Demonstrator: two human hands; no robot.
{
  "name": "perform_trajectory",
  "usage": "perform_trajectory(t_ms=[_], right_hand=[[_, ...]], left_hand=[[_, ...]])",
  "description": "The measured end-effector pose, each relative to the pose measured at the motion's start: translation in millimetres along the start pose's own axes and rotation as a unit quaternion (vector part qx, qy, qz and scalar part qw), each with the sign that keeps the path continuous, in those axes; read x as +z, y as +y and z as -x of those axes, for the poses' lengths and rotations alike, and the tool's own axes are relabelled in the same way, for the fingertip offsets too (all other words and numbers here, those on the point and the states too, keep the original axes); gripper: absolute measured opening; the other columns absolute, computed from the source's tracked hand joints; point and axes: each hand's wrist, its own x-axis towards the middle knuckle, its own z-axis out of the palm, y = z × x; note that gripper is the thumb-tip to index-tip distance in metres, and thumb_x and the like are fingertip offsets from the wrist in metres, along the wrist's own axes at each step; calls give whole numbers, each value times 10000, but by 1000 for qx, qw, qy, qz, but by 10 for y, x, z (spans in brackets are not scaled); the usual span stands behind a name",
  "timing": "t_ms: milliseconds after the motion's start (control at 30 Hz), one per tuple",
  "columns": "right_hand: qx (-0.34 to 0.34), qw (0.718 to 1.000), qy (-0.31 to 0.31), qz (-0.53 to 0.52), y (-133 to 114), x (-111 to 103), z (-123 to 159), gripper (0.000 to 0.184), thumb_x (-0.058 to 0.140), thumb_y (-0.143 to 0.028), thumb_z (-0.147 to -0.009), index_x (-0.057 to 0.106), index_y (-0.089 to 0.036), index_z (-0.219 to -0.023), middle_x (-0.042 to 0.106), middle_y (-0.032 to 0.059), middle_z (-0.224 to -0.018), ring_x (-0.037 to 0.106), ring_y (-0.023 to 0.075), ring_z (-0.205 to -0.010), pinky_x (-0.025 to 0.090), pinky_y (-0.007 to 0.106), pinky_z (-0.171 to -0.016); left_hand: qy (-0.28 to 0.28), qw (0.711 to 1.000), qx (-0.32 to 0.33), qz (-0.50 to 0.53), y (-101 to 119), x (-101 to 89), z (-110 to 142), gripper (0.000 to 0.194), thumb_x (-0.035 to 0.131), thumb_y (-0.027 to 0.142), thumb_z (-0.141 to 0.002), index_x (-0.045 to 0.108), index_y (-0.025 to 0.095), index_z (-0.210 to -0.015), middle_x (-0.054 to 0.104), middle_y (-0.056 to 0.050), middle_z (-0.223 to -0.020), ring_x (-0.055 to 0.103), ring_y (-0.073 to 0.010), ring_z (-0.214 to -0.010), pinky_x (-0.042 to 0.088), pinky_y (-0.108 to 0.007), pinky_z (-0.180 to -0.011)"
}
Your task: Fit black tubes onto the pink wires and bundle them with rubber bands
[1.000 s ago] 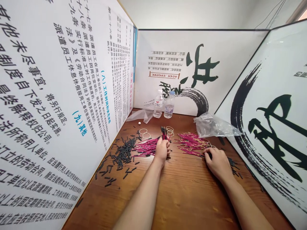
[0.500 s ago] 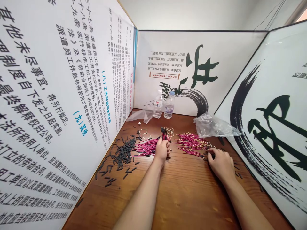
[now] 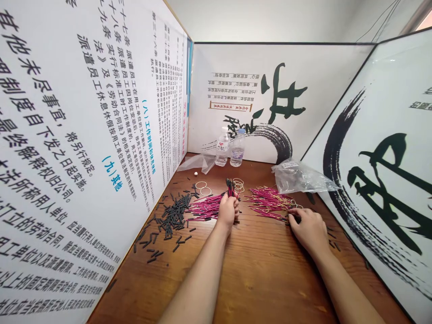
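Observation:
My left hand [image 3: 228, 210] is wrapped round a bundle of thin magenta sticks [image 3: 231, 185], held upright with dark tips above the fist. Beside it on the left lies a flat pile of similar magenta sticks [image 3: 205, 207]. A second pile of magenta sticks [image 3: 270, 200], some with pale ends, lies to the right. At that pile's near right end is my right hand [image 3: 308, 227], palm down, thumb and fingers bent together. Something dark shows between its fingertips, too small to make out. Short black tubes [image 3: 175, 213] are heaped at the left.
Two plastic bottles [image 3: 237, 150] stand at the back beside a clear plastic sheet [image 3: 199, 162]. Pale rubber bands [image 3: 203, 188] lie near the sticks. A crumpled clear bag [image 3: 300, 175] sits at the back right. Printed panels [image 3: 236, 99] enclose the wooden table [image 3: 256, 274] on three sides.
My right hand has shifted slightly left, its fingertips closer to the ends of the right pile. My left hand keeps its grip on the bundle, almost still.

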Motion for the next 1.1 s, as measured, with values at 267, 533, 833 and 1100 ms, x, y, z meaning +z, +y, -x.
perform_trajectory(t_ms=[267,533,833,1100], right_hand=[[-45,999,3,-31,59,55,-16,200,525,-350,-814,700,-258,-841,651,52,-928,506,267,-897,387,375,-761],[-38,999,-13,-23,37,-4,-6,204,501,-326,-821,694,-277,-861,651,47,-944,497,277,-918,381,386,-761],[-45,999,-12,-8,40,60,-7,207,456,-331,-863,633,-223,-851,632,78,-935,496,279,-912,395,394,-765],[-57,995,65,-43,35,77,-38,173,407,-280,-880,547,-178,-872,615,107,-909,515,262,-889,404,389,-815]], left_hand=[[3,1000,-2,5,-9,-4,-14,160,482,205,-649,417,200,-796,281,107,-504,154,-21,-362,71,-172,-379],[0,1000,3,4,-6,-9,-9,165,497,216,-651,423,199,-798,283,104,-513,157,-22,-366,73,-173,-380],[-5,1000,5,-4,6,-7,11,164,489,221,-647,432,197,-798,289,101,-515,164,-23,-371,75,-176,-383],[-19,1000,8,12,-13,-21,0,192,509,235,-631,437,193,-803,279,107,-506,158,-20,-366,84,-173,-383]])
